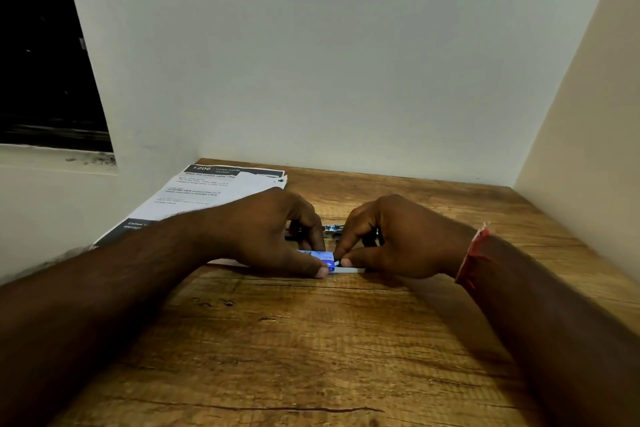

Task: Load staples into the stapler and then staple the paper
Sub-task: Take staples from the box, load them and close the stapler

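Observation:
A small blue staple box (318, 256) lies on the wooden table (311, 340) between my hands. My left hand (266, 229) grips the box from the left with thumb and fingers. My right hand (391, 236) pinches the box's white inner tray (349, 270), which sticks out a little to the right. Behind the hands, a dark stapler (333, 230) with a blue part lies on the table, mostly hidden. A stack of printed paper (207, 194) with black headers rests at the back left against the wall.
White walls close the table in at the back, left and right. A dark window opening (45, 62) is at the upper left. A red thread band (472, 253) circles my right wrist. Bare wood stretches toward me.

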